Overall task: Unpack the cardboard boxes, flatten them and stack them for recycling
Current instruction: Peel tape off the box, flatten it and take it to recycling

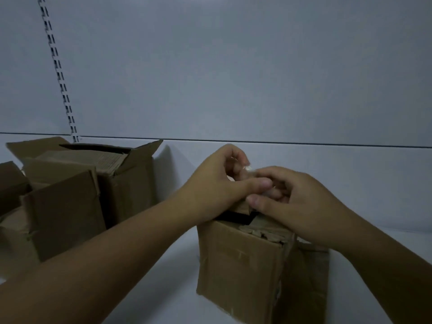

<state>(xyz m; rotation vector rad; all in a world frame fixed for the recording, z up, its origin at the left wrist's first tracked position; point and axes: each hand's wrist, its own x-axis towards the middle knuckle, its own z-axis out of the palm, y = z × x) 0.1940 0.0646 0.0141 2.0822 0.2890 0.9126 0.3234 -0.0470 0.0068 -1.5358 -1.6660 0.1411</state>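
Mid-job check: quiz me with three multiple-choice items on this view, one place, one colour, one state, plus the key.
1. The left hand and right hand are: A inside an opened box; B at the top of the near box; C flat on the shelf.
2. The cardboard is: A white; B blue; C brown.
3. The big left box has flaps: A standing open; B taped shut; C flattened.
Key: B, both pinch what looks like clear tape at its top; C, every box is brown; A, its flaps stand up round a dark opening.
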